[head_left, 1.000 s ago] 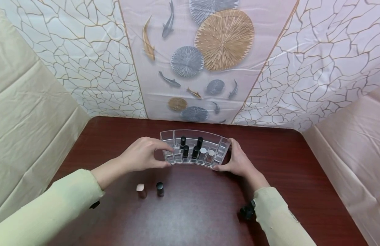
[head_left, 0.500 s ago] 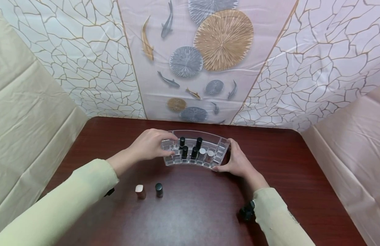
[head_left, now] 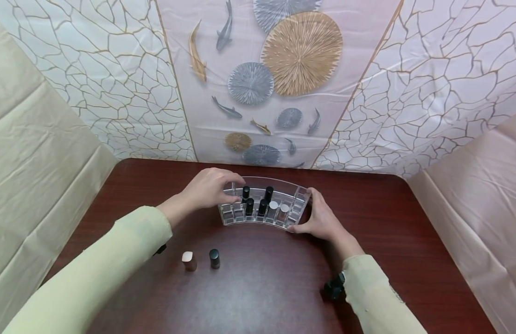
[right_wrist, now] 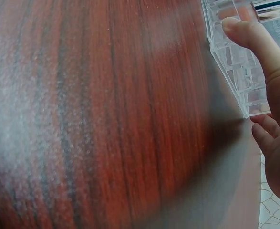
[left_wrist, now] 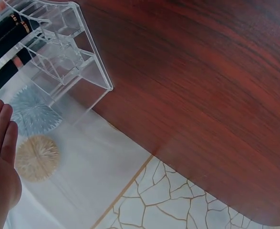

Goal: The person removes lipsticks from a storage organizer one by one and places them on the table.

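A clear, curved acrylic lipstick organizer [head_left: 229,217] stands toward the back of the table, holding several black lipsticks [head_left: 262,207] and two silver-capped lipsticks [head_left: 284,211]. My right hand [head_left: 323,217] grips its right end, thumb at the front edge and fingers behind; the right wrist view shows this thumb [right_wrist: 254,38] on the clear plastic. Over the organizer's left end, my left hand [head_left: 213,188] has its thumb and fingers apart, close to a black lipstick [head_left: 245,192]. Its fingers [left_wrist: 1,126] look extended in the left wrist view, where the thumb is mostly out of frame.
Two lipsticks stand on the dark red wooden table [head_left: 258,287] at front left: one brown with a pale top [head_left: 189,262], one black [head_left: 214,259]. Patterned cloth [head_left: 136,102] hangs behind the table, with beige cloth [head_left: 45,153] at the sides.
My left hand has moved from the organizer's left front edge up and right, over its left end toward the back-row black lipstick. My right hand has kept its hold.
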Demonstrator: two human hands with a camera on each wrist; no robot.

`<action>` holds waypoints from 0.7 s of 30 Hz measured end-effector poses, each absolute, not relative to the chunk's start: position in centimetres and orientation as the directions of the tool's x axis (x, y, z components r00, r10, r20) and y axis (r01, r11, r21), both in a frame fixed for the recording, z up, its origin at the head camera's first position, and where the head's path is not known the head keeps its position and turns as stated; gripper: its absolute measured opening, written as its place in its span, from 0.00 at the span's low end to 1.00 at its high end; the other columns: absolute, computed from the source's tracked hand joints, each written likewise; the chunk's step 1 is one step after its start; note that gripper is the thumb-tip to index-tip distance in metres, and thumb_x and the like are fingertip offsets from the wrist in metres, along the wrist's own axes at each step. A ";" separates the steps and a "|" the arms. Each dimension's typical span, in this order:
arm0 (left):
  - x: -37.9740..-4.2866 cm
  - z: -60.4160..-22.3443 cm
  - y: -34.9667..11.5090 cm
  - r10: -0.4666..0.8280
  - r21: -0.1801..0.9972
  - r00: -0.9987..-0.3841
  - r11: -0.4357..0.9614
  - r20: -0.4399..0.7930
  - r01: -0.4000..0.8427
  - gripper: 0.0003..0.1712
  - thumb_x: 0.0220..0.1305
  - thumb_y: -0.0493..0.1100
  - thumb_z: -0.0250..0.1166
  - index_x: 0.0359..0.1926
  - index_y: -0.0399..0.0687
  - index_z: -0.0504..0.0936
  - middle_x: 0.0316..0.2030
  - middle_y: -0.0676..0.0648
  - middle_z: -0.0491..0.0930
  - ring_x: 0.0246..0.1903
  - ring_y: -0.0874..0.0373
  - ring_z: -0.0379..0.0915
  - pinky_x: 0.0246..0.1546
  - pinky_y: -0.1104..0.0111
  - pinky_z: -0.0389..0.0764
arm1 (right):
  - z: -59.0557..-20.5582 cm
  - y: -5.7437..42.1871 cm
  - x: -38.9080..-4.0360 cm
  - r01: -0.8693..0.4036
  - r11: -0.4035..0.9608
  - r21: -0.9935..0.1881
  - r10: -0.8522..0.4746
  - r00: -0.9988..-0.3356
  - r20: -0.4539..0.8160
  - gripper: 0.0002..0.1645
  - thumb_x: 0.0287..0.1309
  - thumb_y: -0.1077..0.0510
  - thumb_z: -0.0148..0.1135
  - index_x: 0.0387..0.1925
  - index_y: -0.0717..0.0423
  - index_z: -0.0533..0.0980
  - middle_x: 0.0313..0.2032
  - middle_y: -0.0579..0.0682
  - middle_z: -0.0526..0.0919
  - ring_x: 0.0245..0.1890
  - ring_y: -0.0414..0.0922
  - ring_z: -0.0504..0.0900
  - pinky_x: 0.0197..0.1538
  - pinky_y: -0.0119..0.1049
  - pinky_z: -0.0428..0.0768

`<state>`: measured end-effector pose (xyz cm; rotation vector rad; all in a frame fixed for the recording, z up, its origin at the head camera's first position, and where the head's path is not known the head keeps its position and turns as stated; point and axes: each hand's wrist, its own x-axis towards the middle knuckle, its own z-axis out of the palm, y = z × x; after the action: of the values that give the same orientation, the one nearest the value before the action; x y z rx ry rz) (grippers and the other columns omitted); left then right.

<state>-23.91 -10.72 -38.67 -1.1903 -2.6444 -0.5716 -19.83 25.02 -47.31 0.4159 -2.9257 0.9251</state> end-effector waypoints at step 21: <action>-25.4 -39.8 -9.9 0.672 0.267 -0.691 0.638 0.265 0.722 0.22 0.62 0.48 0.79 0.56 0.51 0.90 0.51 0.50 0.91 0.42 0.50 0.87 0.47 0.53 0.84 | -47.4 25.1 -20.1 -0.263 0.789 -0.554 -0.240 -0.964 0.116 0.77 0.32 0.41 0.92 0.75 0.67 0.55 0.67 0.68 0.68 0.67 0.61 0.71 0.71 0.58 0.72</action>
<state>-25.38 -9.86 -39.85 -1.1625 -2.7139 -0.5359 -20.05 25.11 -47.43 0.4135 -2.9348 0.9181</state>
